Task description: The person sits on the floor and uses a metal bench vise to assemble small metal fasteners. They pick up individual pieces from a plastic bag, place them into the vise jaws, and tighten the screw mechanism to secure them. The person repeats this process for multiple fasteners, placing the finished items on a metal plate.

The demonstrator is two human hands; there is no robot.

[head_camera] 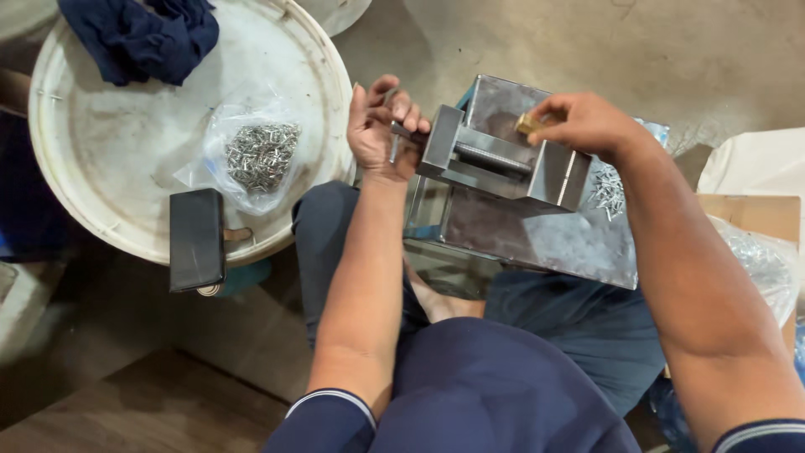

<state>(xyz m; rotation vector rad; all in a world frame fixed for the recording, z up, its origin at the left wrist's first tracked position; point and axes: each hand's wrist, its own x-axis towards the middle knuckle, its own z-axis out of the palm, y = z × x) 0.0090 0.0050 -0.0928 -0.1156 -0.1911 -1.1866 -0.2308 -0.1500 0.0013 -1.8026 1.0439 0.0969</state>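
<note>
Gripping the steel handle (394, 138) of a grey metal vise (503, 159) at frame centre, the left hand (381, 126) is closed. The right hand (583, 122) pinches a small brass piece (527, 124) over the vise. A clear bag of metal pins (256, 155) lies on the round white lid (109, 159), upper left.

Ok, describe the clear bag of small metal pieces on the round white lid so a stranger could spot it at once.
Start at the big round white lid on the left of the view. A dark blue cloth lies at its top and a flat black case at its lower edge. Between them, near the right rim, is the clear plastic bag, the only see-through thing there, filled with shiny silver metal pieces.
</note>
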